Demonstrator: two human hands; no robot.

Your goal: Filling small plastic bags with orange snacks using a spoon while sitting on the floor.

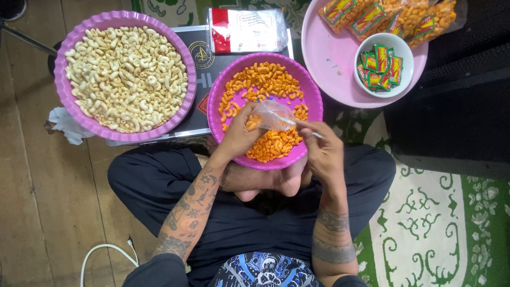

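Clear thin plastic, that is what I've got between the hands from the head camera: a small clear bag [273, 114] held open over the nearer purple bowl [313, 114] of orange macaroni snacks [271, 146]. My left hand [240, 133] is curled at the bag's mouth, fingers bunched around a few orange pieces and touching the plastic. My right hand [324, 151] pinches the bag's other edge between thumb and fingertips, with a thin pale sliver, probably the bag's stretched rim, poking out past the fingers; I can't tell for sure.

I judge the bag very light, limp and a bit slippery, so it will collapse unless both sides of the mouth are kept pinched apart; the rim is the place to hold, not the belly. The snacks look dry, hard and brittle, light enough to take by the pinch, and likely to crumble if squeezed.

Counting now. Two purple fluted bowls: the orange one at my knees, and a larger purple bowl [64, 90] to the left, heaped with pale uncoloured macaroni snacks [125, 72]. One pink tray [332, 64] to the upper right. On it, one white bowl [404, 53] holding small green and red sachets [380, 66], roughly six or seven showing. Along the tray's far edge lie filled snack packets [393, 16], about five, partly cut off by the frame. One flat pack of clear bags with a red band [247, 29] sits behind the orange bowl on a dark board [199, 53]. One white cable [103, 252] trails on the wooden floor [26, 186].
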